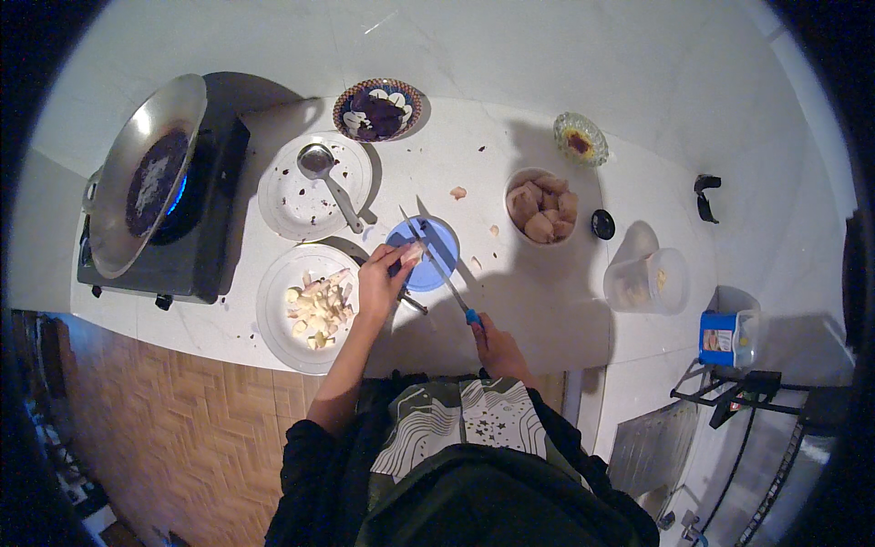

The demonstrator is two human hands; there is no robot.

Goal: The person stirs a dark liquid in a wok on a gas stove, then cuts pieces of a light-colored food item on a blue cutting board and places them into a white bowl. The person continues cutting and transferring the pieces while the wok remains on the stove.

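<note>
My left hand (385,273) is closed, its fingertips pinching a small pale pinkish piece of food (413,254) over a round blue board (441,235). In my right hand (498,346) is the blue handle of a long-bladed knife (444,276). Its blade slants up and left across the board, right beside the pinched piece. To the left of my left hand, a white plate (273,335) holds pale cut pieces (321,310). A short dark utensil (415,302), mostly hidden, lies by the board's lower edge.
A wok (118,246) tilts over a lit blue flame on a black stove (205,246). A ladle (339,196) rests on another white plate (273,214). Nearby stand a patterned bowl (419,108), a bowl of pale chunks (544,211), a glass dish (581,137) and a clear container (670,283).
</note>
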